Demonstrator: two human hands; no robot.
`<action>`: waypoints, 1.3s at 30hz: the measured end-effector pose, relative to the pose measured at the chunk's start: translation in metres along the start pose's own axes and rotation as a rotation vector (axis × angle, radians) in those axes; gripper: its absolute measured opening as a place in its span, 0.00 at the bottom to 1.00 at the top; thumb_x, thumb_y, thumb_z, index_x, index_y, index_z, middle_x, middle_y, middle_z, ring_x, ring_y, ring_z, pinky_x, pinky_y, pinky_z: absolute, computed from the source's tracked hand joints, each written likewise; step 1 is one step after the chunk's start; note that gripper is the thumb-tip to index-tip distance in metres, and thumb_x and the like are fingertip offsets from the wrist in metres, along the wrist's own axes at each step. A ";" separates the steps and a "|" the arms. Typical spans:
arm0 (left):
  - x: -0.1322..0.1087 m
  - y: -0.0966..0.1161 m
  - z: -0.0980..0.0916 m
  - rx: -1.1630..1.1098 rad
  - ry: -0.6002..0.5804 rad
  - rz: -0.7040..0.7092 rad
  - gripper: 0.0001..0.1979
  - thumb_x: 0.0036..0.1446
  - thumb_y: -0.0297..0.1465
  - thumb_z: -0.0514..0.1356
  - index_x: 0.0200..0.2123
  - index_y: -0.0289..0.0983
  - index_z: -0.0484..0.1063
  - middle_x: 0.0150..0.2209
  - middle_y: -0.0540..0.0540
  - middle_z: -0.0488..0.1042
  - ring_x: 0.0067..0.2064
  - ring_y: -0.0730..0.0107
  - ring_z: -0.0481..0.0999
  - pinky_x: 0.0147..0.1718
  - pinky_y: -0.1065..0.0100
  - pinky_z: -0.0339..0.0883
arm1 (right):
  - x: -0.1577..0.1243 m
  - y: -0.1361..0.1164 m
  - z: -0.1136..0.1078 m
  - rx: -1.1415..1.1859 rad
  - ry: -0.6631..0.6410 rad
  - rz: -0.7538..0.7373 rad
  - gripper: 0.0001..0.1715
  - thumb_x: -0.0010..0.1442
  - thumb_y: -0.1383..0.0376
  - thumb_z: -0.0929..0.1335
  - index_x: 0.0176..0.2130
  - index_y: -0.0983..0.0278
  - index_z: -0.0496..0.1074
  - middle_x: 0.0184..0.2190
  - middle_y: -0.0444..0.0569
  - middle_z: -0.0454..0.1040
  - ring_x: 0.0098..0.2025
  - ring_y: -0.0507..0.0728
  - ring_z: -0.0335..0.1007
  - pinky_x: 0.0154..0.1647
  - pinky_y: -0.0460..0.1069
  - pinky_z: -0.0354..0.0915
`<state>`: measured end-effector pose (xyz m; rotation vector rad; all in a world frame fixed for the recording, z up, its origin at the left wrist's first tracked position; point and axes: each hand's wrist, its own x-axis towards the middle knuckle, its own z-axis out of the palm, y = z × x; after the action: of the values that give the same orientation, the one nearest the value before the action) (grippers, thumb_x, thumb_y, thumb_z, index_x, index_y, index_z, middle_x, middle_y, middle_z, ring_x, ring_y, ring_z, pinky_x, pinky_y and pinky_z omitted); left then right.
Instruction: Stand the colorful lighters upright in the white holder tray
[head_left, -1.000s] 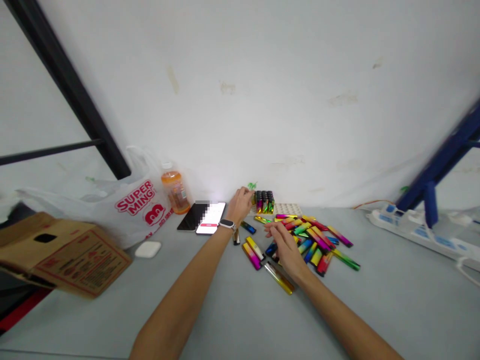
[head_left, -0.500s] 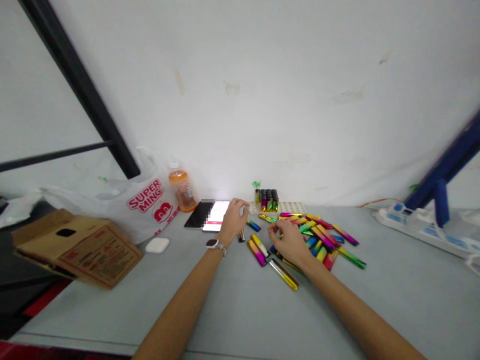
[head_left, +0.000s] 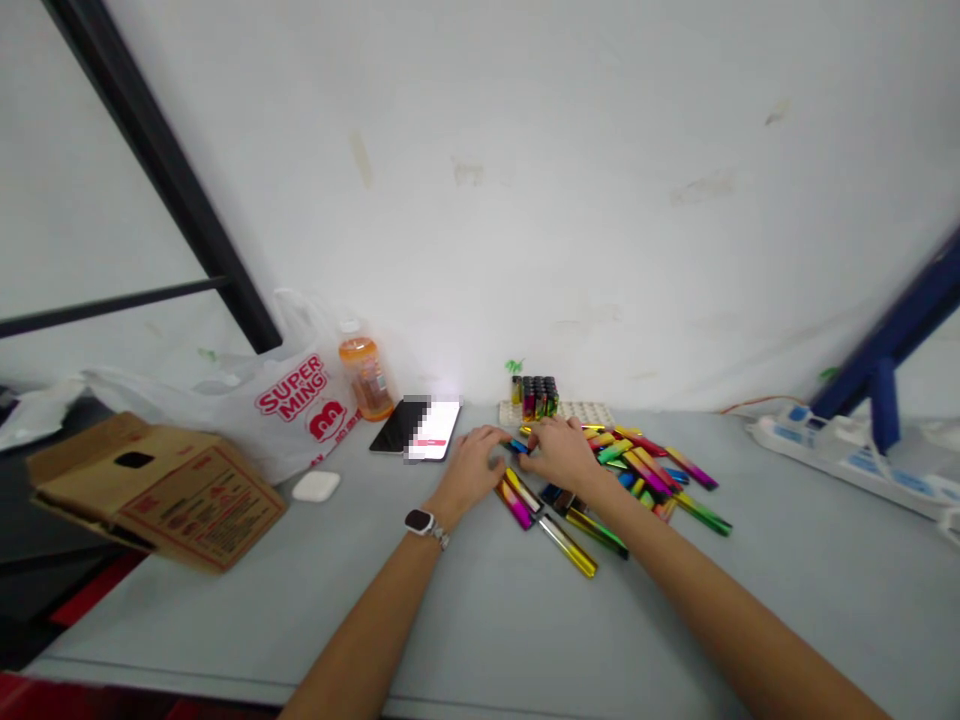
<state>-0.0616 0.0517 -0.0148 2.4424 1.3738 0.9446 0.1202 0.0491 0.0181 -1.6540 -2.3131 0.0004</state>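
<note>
A blue shiny lighter (head_left: pixel 517 445) shows between my two hands, which almost meet over the grey table. My left hand (head_left: pixel 474 468), with a watch on its wrist, is curled, its fingertips at the lighter's left end. From the other side, the bent fingers of my right hand (head_left: pixel 561 455) close on the lighter, partly covering it. In front of the hands lie a yellow-and-purple lighter (head_left: pixel 516 508) and a silver-and-gold one (head_left: pixel 568 546). Beside my right hand is a loose heap of metallic lighters (head_left: pixel 649 470). Behind, several dark-topped lighters (head_left: pixel 540 397) stand upright in a pale rack (head_left: pixel 589 412).
Left of my hands lie a phone (head_left: pixel 435 435), a black tablet-like slab (head_left: pixel 397 425) and a white case (head_left: pixel 316 487). An orange bottle (head_left: pixel 366 378), a plastic bag (head_left: pixel 300 400) and an open cardboard box (head_left: pixel 187 500) stand farther left. Power strips (head_left: pixel 840 455) lie at right.
My left hand has come down and right, off the phone's edge. My right hand has moved slightly left and away from me. Both now meet at the blue lighter; the silvery lighter under my left hand is hidden.
</note>
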 end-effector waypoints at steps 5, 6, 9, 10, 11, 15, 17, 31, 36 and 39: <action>0.001 0.022 0.001 -0.083 0.009 0.111 0.19 0.53 0.23 0.62 0.49 0.41 0.73 0.50 0.44 0.76 0.53 0.58 0.73 0.55 0.55 0.66 | -0.026 0.014 -0.016 0.156 0.153 -0.015 0.14 0.56 0.54 0.70 0.29 0.62 0.75 0.33 0.51 0.77 0.40 0.60 0.69 0.46 0.55 0.52; 0.001 0.026 0.002 -0.112 0.008 0.129 0.17 0.54 0.23 0.62 0.48 0.41 0.74 0.49 0.45 0.77 0.52 0.59 0.74 0.54 0.56 0.67 | -0.031 0.017 -0.018 0.191 0.179 -0.017 0.14 0.57 0.55 0.69 0.28 0.62 0.75 0.32 0.49 0.77 0.39 0.59 0.69 0.46 0.55 0.52; 0.001 0.039 0.006 -0.203 0.012 0.176 0.13 0.56 0.24 0.62 0.45 0.42 0.76 0.45 0.46 0.78 0.48 0.62 0.76 0.51 0.59 0.70 | -0.045 0.023 -0.020 0.281 0.251 -0.018 0.15 0.58 0.57 0.69 0.24 0.62 0.72 0.27 0.46 0.75 0.36 0.57 0.68 0.46 0.55 0.51; 0.001 0.043 0.007 -0.236 0.014 0.185 0.12 0.56 0.24 0.62 0.44 0.41 0.76 0.44 0.45 0.79 0.47 0.62 0.77 0.50 0.60 0.70 | -0.049 0.024 -0.018 0.307 0.279 -0.013 0.15 0.58 0.58 0.69 0.23 0.62 0.71 0.26 0.46 0.74 0.36 0.57 0.68 0.47 0.55 0.52; 0.000 0.046 0.008 -0.271 0.016 0.185 0.12 0.56 0.25 0.63 0.43 0.40 0.76 0.43 0.45 0.79 0.46 0.63 0.77 0.49 0.61 0.70 | -0.052 0.025 -0.017 0.335 0.312 -0.007 0.15 0.59 0.59 0.69 0.23 0.62 0.70 0.26 0.45 0.73 0.35 0.57 0.68 0.47 0.55 0.52; -0.006 0.055 0.011 -0.432 0.074 0.088 0.08 0.54 0.25 0.64 0.40 0.37 0.76 0.36 0.48 0.79 0.38 0.68 0.78 0.41 0.67 0.72 | -0.061 0.020 -0.007 0.513 0.410 -0.011 0.11 0.59 0.57 0.69 0.34 0.62 0.72 0.33 0.48 0.73 0.40 0.58 0.67 0.47 0.54 0.58; -0.009 0.056 0.012 -0.501 0.103 0.025 0.07 0.54 0.25 0.64 0.38 0.36 0.75 0.33 0.49 0.78 0.34 0.70 0.77 0.38 0.69 0.72 | -0.061 0.014 -0.003 0.632 0.400 -0.051 0.13 0.59 0.56 0.70 0.41 0.62 0.73 0.39 0.50 0.73 0.44 0.59 0.67 0.49 0.54 0.60; -0.010 0.049 0.003 -0.459 0.243 0.035 0.08 0.61 0.32 0.58 0.31 0.36 0.72 0.33 0.46 0.73 0.32 0.72 0.72 0.30 0.72 0.67 | -0.042 -0.017 -0.002 1.603 0.327 0.307 0.23 0.58 0.43 0.66 0.39 0.59 0.66 0.14 0.32 0.56 0.13 0.47 0.47 0.14 0.43 0.47; -0.011 0.053 0.004 -0.456 0.169 0.071 0.08 0.62 0.32 0.57 0.32 0.36 0.71 0.33 0.47 0.72 0.32 0.72 0.71 0.30 0.72 0.66 | -0.052 -0.021 0.007 1.746 0.123 0.479 0.33 0.55 0.37 0.63 0.24 0.62 0.65 0.11 0.35 0.51 0.13 0.46 0.39 0.13 0.43 0.35; -0.013 0.061 0.002 -0.463 0.122 0.127 0.08 0.63 0.32 0.56 0.32 0.37 0.71 0.33 0.46 0.71 0.33 0.72 0.71 0.32 0.71 0.66 | -0.054 -0.023 0.005 1.799 0.107 0.546 0.36 0.56 0.37 0.62 0.16 0.62 0.57 0.09 0.36 0.47 0.13 0.46 0.37 0.14 0.44 0.33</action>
<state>-0.0227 0.0071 0.0053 2.1626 0.9066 1.2925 0.1134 -0.0077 0.0040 -0.9689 -0.7791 1.4793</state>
